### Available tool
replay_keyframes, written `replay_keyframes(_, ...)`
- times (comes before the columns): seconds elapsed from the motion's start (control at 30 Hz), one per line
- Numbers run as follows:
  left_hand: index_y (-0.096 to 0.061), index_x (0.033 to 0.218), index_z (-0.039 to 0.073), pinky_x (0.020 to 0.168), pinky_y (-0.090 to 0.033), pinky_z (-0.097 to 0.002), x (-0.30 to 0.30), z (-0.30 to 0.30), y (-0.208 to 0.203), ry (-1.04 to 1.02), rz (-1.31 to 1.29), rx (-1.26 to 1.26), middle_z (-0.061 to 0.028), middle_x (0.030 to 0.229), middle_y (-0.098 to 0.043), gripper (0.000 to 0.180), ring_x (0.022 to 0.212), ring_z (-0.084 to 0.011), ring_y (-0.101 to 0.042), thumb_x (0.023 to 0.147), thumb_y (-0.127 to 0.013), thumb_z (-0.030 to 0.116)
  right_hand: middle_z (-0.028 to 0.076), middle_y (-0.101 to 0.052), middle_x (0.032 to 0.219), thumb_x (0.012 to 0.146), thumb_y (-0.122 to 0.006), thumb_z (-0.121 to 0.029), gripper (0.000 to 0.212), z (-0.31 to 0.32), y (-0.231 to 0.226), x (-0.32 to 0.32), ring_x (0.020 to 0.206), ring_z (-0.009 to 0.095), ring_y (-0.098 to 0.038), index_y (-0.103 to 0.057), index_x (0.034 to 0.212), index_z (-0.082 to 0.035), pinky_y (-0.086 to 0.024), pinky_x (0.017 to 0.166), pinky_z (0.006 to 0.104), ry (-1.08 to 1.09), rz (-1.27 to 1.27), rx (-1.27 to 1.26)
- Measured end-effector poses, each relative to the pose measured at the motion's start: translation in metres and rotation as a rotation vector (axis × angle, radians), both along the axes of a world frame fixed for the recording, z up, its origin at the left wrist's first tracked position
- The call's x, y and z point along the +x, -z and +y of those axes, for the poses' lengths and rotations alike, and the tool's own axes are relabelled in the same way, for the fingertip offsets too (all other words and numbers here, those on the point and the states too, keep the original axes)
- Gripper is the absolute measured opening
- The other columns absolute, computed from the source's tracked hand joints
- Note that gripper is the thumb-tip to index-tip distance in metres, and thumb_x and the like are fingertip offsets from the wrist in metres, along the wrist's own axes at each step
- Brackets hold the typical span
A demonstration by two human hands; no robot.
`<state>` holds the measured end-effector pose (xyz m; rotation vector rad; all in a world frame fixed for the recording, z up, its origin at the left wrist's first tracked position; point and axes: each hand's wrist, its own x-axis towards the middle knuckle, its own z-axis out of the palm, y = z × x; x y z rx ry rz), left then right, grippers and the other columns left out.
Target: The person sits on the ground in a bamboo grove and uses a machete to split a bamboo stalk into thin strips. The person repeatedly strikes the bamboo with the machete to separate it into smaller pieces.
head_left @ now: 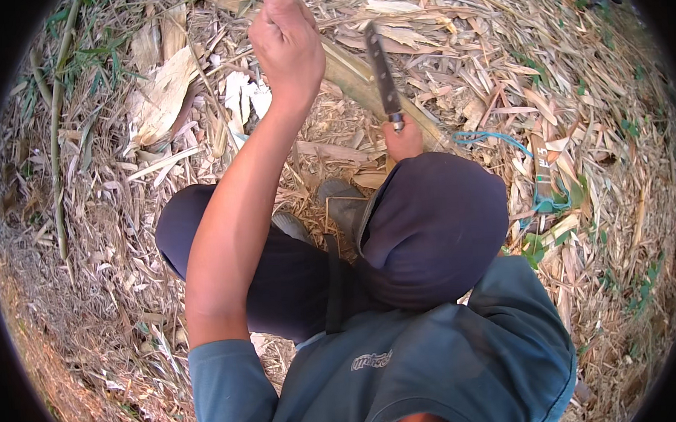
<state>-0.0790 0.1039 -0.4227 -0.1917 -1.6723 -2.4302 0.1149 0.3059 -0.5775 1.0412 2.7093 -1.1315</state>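
My right hand (pixel 404 139) is wrapped round the handle of a large knife (pixel 382 69) just beyond my right knee. Its dark, spotted blade points away from me. Below the blade, a long piece of split bamboo (pixel 359 82) slants across the ground, passing behind my left hand toward the far left. My left arm reaches far forward, and my left hand (pixel 289 47) is raised with its fingers curled and thumb up near the top edge. What those fingers hold, if anything, is hidden.
Dry leaves and shavings cover the ground. A wooden sheath (pixel 543 170) with blue cord (pixel 493 135) lies to the right. A broad pale dry husk (pixel 165 98) and a green bamboo stem (pixel 58 148) are at left. My bent knees (pixel 436 214) and boots (pixel 345 207) are close in.
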Motion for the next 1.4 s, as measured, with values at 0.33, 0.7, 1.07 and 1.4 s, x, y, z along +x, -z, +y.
replay_keyframes(0.33, -0.047, 0.063, 0.001, 0.053, -0.036, -0.0423, -0.031, 0.029, 0.001, -0.399, 0.021, -0.414, -0.0093, 0.052, -0.044, 0.061, 0.050, -0.0210, -0.042, 0.110, -0.037, 0.039, 0.021, -0.071, 0.083, 0.080, -0.071, -0.025, 0.033, 0.012, 0.018, -0.003, 0.082, 0.041, -0.070, -0.066, 0.103, -0.002, -0.054, 0.076, 0.0483, -0.108, -0.127, 0.213)
replay_keyframes(0.7, -0.043, 0.061, 0.004, 0.050, -0.032, -0.0349, -0.030, 0.027, 0.007, -0.268, -0.118, -0.309, -0.0014, 0.054, -0.041, 0.059, 0.052, -0.0125, -0.040, 0.110, -0.035, 0.036, 0.012, -0.066, 0.070, 0.083, -0.070, -0.020, 0.027, -0.013, -0.021, -0.007, 0.069, 0.026, -0.069, -0.064, 0.099, 0.000, -0.053, 0.064, 0.0432, 0.017, 0.156, 0.086)
replay_keyframes(1.07, -0.047, 0.063, 0.002, 0.050, -0.033, -0.0371, -0.029, 0.032, 0.004, -0.184, 0.052, -0.262, -0.0048, 0.053, -0.043, 0.059, 0.051, -0.0141, -0.042, 0.110, -0.039, 0.035, 0.018, -0.070, 0.078, 0.076, -0.073, -0.022, 0.032, 0.025, 0.011, -0.002, 0.073, 0.034, -0.070, -0.069, 0.099, 0.000, -0.053, 0.069, 0.0434, -0.126, -0.134, 0.062)
replay_keyframes(1.4, -0.048, 0.065, 0.001, 0.051, -0.034, -0.0396, -0.025, 0.030, 0.001, -0.240, 0.018, -0.383, -0.0065, 0.053, -0.043, 0.057, 0.052, -0.0170, -0.043, 0.110, -0.040, 0.036, 0.013, -0.067, 0.075, 0.082, -0.074, -0.017, 0.034, 0.014, 0.013, 0.025, 0.065, 0.021, -0.068, -0.066, 0.112, -0.004, -0.055, 0.064, 0.0352, -0.143, -0.182, 0.505)
